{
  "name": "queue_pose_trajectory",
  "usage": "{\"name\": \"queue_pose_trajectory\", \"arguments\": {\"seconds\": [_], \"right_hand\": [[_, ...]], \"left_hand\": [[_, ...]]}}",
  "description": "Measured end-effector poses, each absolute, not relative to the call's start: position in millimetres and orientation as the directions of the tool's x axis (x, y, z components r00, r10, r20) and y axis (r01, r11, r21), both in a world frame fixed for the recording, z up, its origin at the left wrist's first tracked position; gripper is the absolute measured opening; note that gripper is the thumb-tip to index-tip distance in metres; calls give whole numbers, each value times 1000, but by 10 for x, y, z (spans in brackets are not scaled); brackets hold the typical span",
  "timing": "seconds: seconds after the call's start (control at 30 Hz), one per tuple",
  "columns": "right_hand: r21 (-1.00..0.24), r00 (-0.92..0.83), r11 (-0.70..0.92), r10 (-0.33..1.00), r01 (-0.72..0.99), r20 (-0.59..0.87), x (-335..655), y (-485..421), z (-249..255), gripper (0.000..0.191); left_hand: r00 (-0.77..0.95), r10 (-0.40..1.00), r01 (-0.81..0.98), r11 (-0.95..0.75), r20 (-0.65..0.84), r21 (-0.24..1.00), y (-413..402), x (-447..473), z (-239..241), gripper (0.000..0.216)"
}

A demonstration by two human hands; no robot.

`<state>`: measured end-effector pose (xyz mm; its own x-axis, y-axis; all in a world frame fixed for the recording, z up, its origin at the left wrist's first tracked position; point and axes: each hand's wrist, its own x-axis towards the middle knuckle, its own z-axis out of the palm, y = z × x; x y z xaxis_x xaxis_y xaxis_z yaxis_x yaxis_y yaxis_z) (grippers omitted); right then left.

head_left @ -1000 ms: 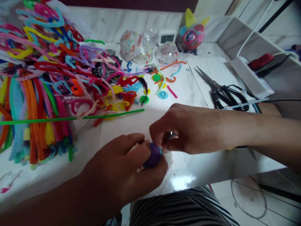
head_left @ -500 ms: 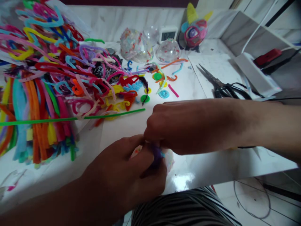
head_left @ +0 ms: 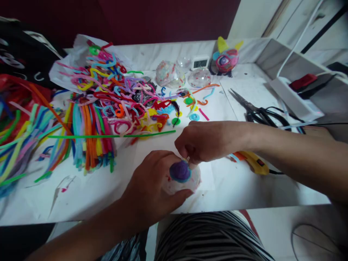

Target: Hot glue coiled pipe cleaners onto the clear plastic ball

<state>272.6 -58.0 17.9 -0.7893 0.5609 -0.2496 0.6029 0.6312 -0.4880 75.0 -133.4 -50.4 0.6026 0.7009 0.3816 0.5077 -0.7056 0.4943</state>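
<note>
My left hand (head_left: 152, 181) is wrapped round a clear plastic dome (head_left: 194, 183) with red and coloured flecks, just above the table's front part. On top of the dome sits a purple pipe-cleaner coil (head_left: 180, 171) with a blue rim. My right hand (head_left: 198, 141) is closed in a pinch at the coil's upper right edge. What lies between its fingertips is mostly hidden; a small pale bit shows there. A long green pipe cleaner (head_left: 114, 136) lies to the left of both hands.
Loose pipe cleaners (head_left: 108, 79) are heaped at the left, beside bundled ones (head_left: 89, 137). Scissors (head_left: 252, 107) and a yellow glue gun (head_left: 255, 163) lie right. Behind stand clear domes (head_left: 199, 78), a small clock (head_left: 199, 62) and a decorated ball (head_left: 227, 61). A power strip (head_left: 296, 99) is far right.
The view has shifted back, showing more of the table. My left fingers have spread round the dome, and the purple coil, mostly covered before, now shows on top. My right hand stays pinched beside it.
</note>
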Motion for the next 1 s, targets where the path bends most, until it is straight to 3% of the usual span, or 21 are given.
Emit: {"name": "queue_pose_trajectory", "arguments": {"seconds": [0.13,0.23,0.43,0.6,0.77,1.0], "right_hand": [[-522,-755,560,575,643,-315,2749,-655,203,13],[-548,-750,540,593,639,-291,2770,-715,174,12],[-594,-734,506,639,626,-230,2824,-856,94,9],[-623,-661,434,727,651,-185,2847,-1039,10,2],[-661,-589,347,788,666,-180,2863,-1122,-112,2],[-711,-650,359,739,604,-179,2912,-1060,-129,10]], "left_hand": [[430,794,643,-604,430,472,-1489,841,-683,62],[396,809,665,-579,435,471,-1523,863,-717,60],[496,836,555,-514,236,654,-1391,737,-576,58],[647,751,464,-525,131,714,-1136,628,-422,61],[703,705,438,-537,98,721,-1081,630,-383,46],[652,744,464,-541,143,702,-1149,660,-463,37]]}}
